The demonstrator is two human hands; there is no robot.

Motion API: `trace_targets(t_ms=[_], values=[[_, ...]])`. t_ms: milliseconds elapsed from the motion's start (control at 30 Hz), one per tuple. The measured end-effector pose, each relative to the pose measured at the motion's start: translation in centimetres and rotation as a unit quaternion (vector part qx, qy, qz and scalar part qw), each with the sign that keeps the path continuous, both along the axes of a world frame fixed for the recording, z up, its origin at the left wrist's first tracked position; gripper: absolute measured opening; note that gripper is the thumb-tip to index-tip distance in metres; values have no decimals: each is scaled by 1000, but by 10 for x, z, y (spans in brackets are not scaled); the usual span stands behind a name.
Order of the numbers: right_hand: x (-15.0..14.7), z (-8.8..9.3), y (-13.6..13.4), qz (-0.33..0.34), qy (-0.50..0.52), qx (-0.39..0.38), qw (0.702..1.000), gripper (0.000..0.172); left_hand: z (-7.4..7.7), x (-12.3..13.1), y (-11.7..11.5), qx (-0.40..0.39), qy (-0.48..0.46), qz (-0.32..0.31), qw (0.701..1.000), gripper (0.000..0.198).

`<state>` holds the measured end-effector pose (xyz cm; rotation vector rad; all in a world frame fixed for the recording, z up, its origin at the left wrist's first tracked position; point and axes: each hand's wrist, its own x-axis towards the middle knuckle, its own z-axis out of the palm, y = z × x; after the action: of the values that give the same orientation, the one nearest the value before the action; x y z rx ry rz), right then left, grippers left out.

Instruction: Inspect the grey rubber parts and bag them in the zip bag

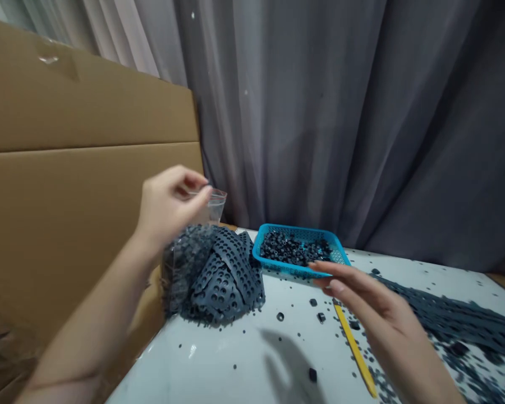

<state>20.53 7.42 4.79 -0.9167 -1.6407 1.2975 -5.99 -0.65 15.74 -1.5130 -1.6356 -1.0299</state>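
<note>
My left hand [172,199] is raised above the left side of the table, thumb and fingers pinched together. A small dark piece [209,183] shows at its fingertips, mostly hidden. Right by these fingers is the open top of a clear zip bag [216,203]; its lower part seems to hold many dark pieces [185,258]. My right hand [374,306] hovers over the table in front of the blue basket [301,271], fingers stretched out and thumb apart, with nothing visible in it. The basket holds a heap of small black pieces [292,248].
Folded dark sheets with punched holes [229,275] lie beside the bag. A yellow stick-like tool [356,352] rests near my right hand. Long dark strips [467,314] and scattered black bits cover the right side. Cardboard [88,185] stands left, a grey curtain [298,112] behind.
</note>
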Motion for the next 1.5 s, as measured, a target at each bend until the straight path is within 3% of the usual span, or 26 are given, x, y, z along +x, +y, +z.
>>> trace_targets(t_ms=[67,100,200,367,500,567,600,667,700,800,867,900,967,1033,1200,1367,1500], values=[[5,2,6,-21,5,12,1000,41,31,-32,9,-208,45,82,974,26],[7,2,9,-25,10,16,1000,40,41,-44,14,-273,49,79,958,28],[10,1,15,-17,19,17,1000,39,52,-66,24,-367,55,63,926,33],[15,-3,20,-20,20,21,999,34,59,-68,27,-375,66,87,920,12],[22,-6,31,-35,20,48,998,30,63,-46,22,-284,72,94,952,38],[24,-12,43,-62,-26,86,994,32,45,-22,17,-222,65,77,970,45],[24,-16,51,-78,-67,109,989,34,29,-7,15,-181,55,61,980,39],[21,-25,73,-92,-164,144,972,37,-19,32,11,-123,-22,-93,988,26],[18,-31,86,-92,-195,145,966,37,-48,53,10,-120,-65,-183,974,16],[2,-47,127,-86,-298,132,941,33,-137,113,11,-191,-66,-299,933,10],[-13,-56,152,-71,-366,125,920,30,-180,140,13,-250,-98,-347,899,8],[-21,-60,163,-56,-395,122,909,31,-195,148,14,-280,-133,-353,883,10],[-36,-67,181,-24,-447,107,888,33,-213,157,16,-306,-174,-358,865,12],[-49,-74,193,8,-489,90,867,33,-222,159,17,-303,-195,-362,859,13],[-69,-91,205,54,-548,84,831,34,-247,160,21,-235,-181,-417,859,15],[-69,-108,212,88,-545,133,823,34,-274,160,28,-196,-152,-465,850,18],[-67,-110,227,106,-511,156,839,32,-274,158,29,-217,-151,-470,842,15]])
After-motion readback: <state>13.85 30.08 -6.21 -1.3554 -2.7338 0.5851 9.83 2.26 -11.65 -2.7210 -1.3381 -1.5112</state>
